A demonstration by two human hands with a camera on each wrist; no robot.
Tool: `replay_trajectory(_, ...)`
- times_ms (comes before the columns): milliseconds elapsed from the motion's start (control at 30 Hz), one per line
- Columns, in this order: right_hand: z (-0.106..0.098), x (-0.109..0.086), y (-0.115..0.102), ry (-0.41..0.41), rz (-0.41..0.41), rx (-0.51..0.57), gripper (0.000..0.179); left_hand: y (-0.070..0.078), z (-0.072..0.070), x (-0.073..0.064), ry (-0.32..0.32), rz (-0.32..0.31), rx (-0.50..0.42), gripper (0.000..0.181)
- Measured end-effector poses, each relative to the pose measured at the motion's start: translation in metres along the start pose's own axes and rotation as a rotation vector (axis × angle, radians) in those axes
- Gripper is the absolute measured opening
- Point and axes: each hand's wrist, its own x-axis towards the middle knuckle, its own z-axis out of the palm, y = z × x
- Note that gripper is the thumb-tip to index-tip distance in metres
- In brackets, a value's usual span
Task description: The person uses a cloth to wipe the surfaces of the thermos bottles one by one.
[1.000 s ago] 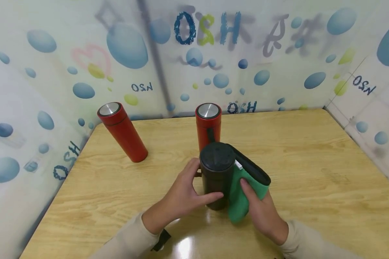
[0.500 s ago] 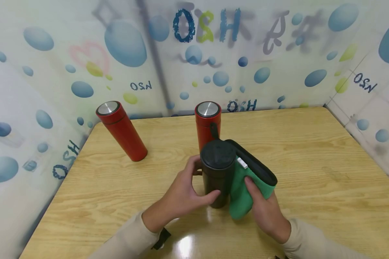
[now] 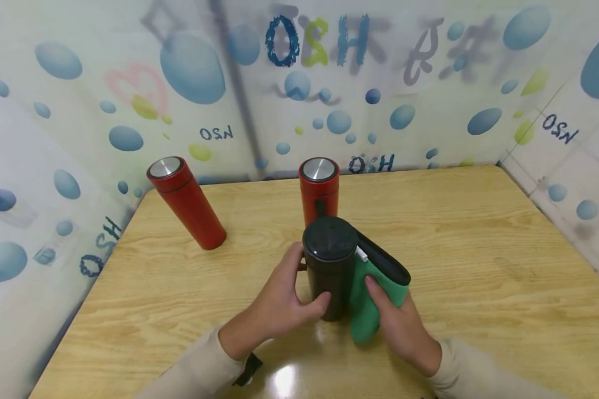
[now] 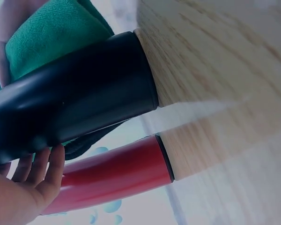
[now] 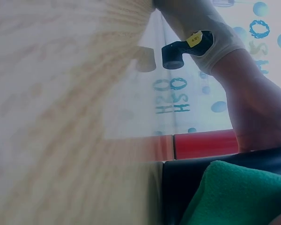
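Observation:
A black lidded bottle stands upright at the table's front middle. My left hand holds it from the left, thumb across its near side and fingers around behind. In my right hand is a folded green cloth with black edging and a small white tag, pinched under the thumb. The cloth lies against the bottle's right side. Seen from the left wrist, the fingertips touch the underside of the black bottle, and the green cloth covers part of its far side. The right wrist view shows the cloth overlapping the bottle.
Right behind the black bottle stands a red bottle with a silver-topped lid. A second red bottle stands farther left on the wooden table. A wall with printed blue drops borders the table's back.
The cloth and right hand shift slightly up and right, then back down and left along the bottle. The left hand keeps its hold, its thumb drawn a little left. The red bottles stay put.

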Motion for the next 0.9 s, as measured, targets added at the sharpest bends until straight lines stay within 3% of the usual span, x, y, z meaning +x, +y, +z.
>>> replay_trajectory(133,0.0015,-0.0008,0.0018,-0.014,0.036,-0.015,0.036,0.0004,0.0009,-0.0012,-0.003,-0.022,-0.018,0.073)
replay_trajectory(333,0.0013,-0.0015,0.0028,-0.052,0.018,-0.021,0.034,0.0023,0.0035,0.0000,0.013,-0.060,-0.047,0.085)
replay_trajectory(500,0.0013,-0.0029,0.0017,-0.014,-0.006,-0.010,0.034,0.0032,0.0037,0.0000,0.038,-0.099,-0.017,0.086)
replay_trajectory(733,0.0010,-0.0044,0.0004,0.069,-0.140,0.057,0.030,0.0020,0.0059,-0.0004,0.048,-0.148,-0.132,0.092)
replay_trajectory(900,0.0002,-0.0040,-0.0002,0.072,-0.229,0.120,0.035,0.0028,0.0069,-0.0017,0.055,-0.125,-0.157,0.088)
